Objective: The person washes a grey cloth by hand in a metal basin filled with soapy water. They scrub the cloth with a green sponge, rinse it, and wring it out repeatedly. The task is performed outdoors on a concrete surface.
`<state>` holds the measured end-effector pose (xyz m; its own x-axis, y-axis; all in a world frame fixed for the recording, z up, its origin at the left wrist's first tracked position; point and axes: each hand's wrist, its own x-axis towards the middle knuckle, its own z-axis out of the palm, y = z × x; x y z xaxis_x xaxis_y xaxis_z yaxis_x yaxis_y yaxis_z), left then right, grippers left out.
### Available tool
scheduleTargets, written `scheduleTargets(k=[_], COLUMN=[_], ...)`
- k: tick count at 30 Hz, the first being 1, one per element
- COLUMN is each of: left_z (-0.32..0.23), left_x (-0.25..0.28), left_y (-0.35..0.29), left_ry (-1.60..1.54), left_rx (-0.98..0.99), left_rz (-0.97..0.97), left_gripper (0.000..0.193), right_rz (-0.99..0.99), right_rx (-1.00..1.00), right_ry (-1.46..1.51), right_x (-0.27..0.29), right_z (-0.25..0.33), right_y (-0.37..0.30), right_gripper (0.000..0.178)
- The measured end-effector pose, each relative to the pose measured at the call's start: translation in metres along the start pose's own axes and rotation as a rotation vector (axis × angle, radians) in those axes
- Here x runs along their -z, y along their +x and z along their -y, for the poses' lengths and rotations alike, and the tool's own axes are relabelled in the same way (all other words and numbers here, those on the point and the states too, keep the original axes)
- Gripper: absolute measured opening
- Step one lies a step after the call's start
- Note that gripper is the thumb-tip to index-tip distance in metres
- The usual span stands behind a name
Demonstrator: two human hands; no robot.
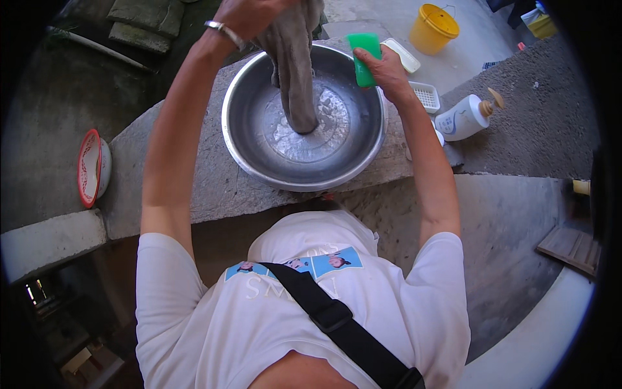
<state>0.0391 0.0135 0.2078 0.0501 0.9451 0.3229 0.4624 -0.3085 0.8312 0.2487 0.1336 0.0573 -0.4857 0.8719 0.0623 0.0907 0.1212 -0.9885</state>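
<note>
My left hand (pixel 249 16), raised at the upper edge, is closed on a wet grey cloth (pixel 295 65). The cloth hangs into a round metal basin (pixel 241 152), its lower end touching or just above the shallow water. Its kind of garment, if any, cannot be made out. Over the basin's right rim, my right hand (pixel 391 70) grips a green bar of soap (pixel 364 72), thumb on its face. Beside that hand are a white slotted soap dish (pixel 425 97) and a similar white plastic piece (pixel 405 57).
A white pump bottle (pixel 463 118) lies tilted right of the basin on the concrete ledge (pixel 214 188). Farther back stands a yellow lidded bucket (pixel 433 29). A red-rimmed enamel basin (pixel 96 168) rests on edge at the left. Stone slabs (pixel 146 23) are at the upper left.
</note>
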Motion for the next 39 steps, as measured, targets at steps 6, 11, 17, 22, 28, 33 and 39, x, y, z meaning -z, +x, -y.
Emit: scheduleTargets(k=[6, 11, 17, 22, 28, 33, 39], left_z=[0.05, 0.169, 0.164, 0.147, 0.175, 0.163, 0.174], left_x=[-0.05, -0.111, -0.115, -0.114, -0.125, -0.12, -0.096], left_y=[-0.071, -0.163, -0.165, -0.155, -0.171, -0.165, -0.154], left_ry=[0.54, 0.474, 0.314, 0.448, 0.431, 0.335, -0.03], left_rx=[0.177, 0.336, 0.509, 0.486, 0.444, 0.559, 0.517], left_rz=[0.453, 0.851, 0.871, 0.931, 0.825, 0.86, 0.7], left_gripper=[0.034, 0.032, 0.032, 0.033, 0.031, 0.033, 0.055], right_rz=[0.049, 0.156, 0.842, 0.56, 0.693, 0.544, -0.006], right_rx=[0.029, 0.027, 0.289, 0.352, 0.158, 0.218, -0.068], right_ry=[-0.053, -0.553, -0.961, -0.947, -0.931, -0.919, -0.57], right_x=[-0.008, -0.07, -0.131, -0.131, -0.15, -0.135, -0.101], right_z=[-0.026, -0.059, -0.09, -0.102, -0.081, -0.11, -0.101], right_y=[-0.005, -0.02, -0.064, -0.016, -0.045, -0.018, 0.012], right_gripper=[0.035, 0.041, 0.037, 0.034, 0.036, 0.04, 0.043])
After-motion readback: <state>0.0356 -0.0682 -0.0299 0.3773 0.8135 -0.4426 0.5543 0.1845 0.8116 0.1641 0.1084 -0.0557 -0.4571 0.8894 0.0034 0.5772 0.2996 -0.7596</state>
